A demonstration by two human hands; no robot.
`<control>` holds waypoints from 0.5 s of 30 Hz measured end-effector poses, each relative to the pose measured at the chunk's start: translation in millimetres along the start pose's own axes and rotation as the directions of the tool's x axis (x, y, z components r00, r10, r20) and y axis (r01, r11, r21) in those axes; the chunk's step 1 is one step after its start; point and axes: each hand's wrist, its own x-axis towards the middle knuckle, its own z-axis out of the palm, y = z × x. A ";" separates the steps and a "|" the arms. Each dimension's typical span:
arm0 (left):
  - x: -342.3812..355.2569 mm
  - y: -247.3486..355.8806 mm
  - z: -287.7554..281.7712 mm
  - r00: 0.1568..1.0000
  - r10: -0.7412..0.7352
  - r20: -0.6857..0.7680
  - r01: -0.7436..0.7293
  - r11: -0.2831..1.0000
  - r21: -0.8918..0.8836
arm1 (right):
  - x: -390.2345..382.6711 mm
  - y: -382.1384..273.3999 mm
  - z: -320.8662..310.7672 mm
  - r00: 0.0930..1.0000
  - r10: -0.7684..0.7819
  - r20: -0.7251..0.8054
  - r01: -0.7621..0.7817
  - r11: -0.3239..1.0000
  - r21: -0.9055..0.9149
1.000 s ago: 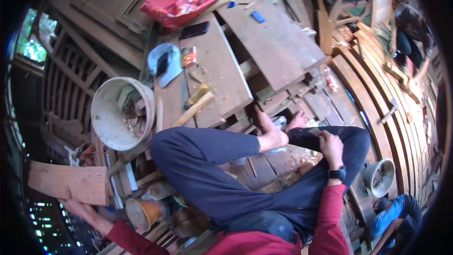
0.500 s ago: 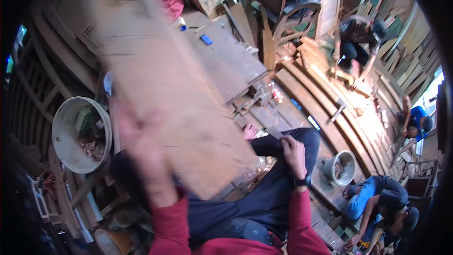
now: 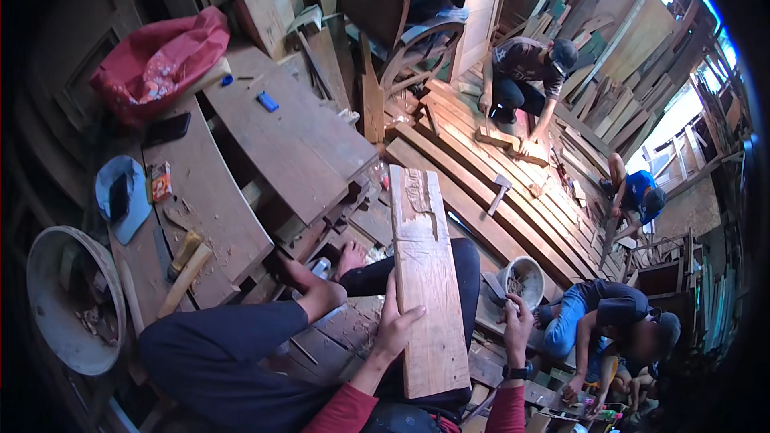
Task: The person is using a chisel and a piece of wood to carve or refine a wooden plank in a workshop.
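A wooden board (image 3: 433, 297) stands tilted over my lap, with a carved, rough-cut hollow at its far end and a few dark lines across its face. My left hand (image 3: 395, 322) grips its left edge, thumb on the face and fingers behind. In my right hand (image 3: 517, 327), just right of the board, is a chisel (image 3: 494, 284) with a flat metal blade pointing up and away; its handle is mostly hidden by my fingers. The blade is apart from the board.
A wooden mallet (image 3: 188, 261) lies on the left bench plank near a cap (image 3: 122, 196) and a phone (image 3: 167, 129). Buckets stand left (image 3: 76, 301) and right (image 3: 523, 282). An axe-like tool (image 3: 499, 192) rests on stacked planks. Several people work at the right.
The board has swung from the left to the right and now stands in front of me, its carved end away. My view has turned left, showing more bench. The chisel stays in my right hand.
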 end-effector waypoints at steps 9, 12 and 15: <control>-28.4 -18.8 -35.1 0.991 -0.119 -0.057 0.116 0.992 -0.056 | 15.9 -52.5 8.1 0.989 -0.048 -0.137 -0.006 0.929 -0.370; -42.5 -1.3 -40.5 0.961 -0.239 -0.141 0.224 0.968 -0.111 | 12.6 -91.6 10.7 0.974 -0.179 -0.136 0.093 0.873 -0.479; -50.7 3.0 -55.8 0.975 -0.143 -0.173 0.135 0.989 -0.056 | 14.9 -97.3 16.9 0.977 -0.185 -0.106 0.112 0.868 -0.484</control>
